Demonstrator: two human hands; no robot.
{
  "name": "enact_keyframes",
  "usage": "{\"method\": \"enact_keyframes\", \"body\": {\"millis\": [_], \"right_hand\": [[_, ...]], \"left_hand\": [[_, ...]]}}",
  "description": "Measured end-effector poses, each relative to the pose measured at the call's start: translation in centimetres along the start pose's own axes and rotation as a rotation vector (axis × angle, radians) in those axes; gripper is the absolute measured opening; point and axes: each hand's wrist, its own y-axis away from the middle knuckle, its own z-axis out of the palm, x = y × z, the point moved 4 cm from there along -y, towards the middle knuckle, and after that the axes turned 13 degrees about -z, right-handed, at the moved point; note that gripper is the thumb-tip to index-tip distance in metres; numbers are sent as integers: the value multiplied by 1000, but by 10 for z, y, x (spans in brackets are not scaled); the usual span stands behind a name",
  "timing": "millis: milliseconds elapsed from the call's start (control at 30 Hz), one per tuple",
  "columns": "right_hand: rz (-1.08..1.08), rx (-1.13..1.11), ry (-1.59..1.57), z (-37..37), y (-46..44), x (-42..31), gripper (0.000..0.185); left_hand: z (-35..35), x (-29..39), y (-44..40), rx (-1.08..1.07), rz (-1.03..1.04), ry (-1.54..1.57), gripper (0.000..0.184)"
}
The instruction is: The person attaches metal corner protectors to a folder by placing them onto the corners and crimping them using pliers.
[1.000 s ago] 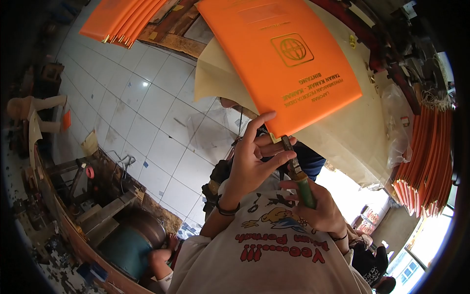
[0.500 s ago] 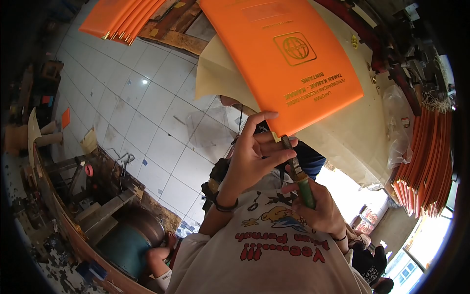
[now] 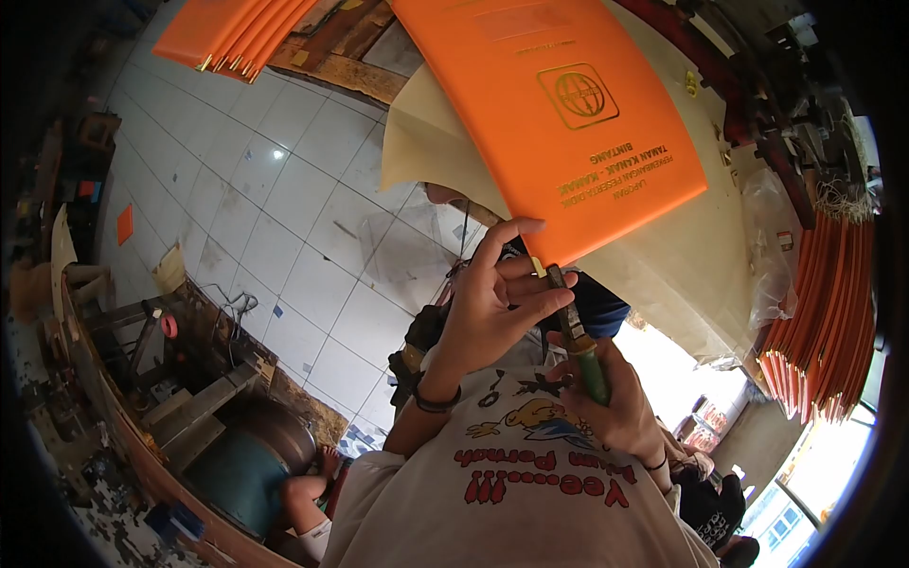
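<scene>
An orange folder (image 3: 568,151) with gold print and a globe emblem lies over the table's front edge, its near corner pointing at me. My left hand (image 3: 497,293) is closed at that corner, index finger on the cover and thumb against the tool. A small gold metal corner piece (image 3: 539,267) shows at the folder's tip. My right hand (image 3: 615,402) is wrapped round the green handle of what look like pliers (image 3: 589,369). Their dark metal jaws (image 3: 559,282) point up at the corner, between my left fingers. Whether the jaws touch the metal piece I cannot tell.
Brown paper (image 3: 663,275) covers the table under the folder. Several orange folders are stacked at upper left (image 3: 232,38), and a thick pile of folders (image 3: 819,312) stands at right beside a clear plastic bag (image 3: 772,256). People sit nearby at the lower edges.
The folder has shifted very slightly down and right in view. Both hands keep nearly the same grip, with the pliers still at the corner.
</scene>
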Motion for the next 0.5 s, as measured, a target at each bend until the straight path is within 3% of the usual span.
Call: {"method": "enact_keyframes", "body": {"millis": [133,200,500], "right_hand": [[81,7,55,0,-2,-3,23],[90,-95,141,-1,-7,1,27],[155,-112,143,-1,-8,9,34]], "left_hand": [[1,0,0,0,22,-18,61],[2,0,0,16,5,12,60],[2,1,-1,55,18,-27,59]]}}
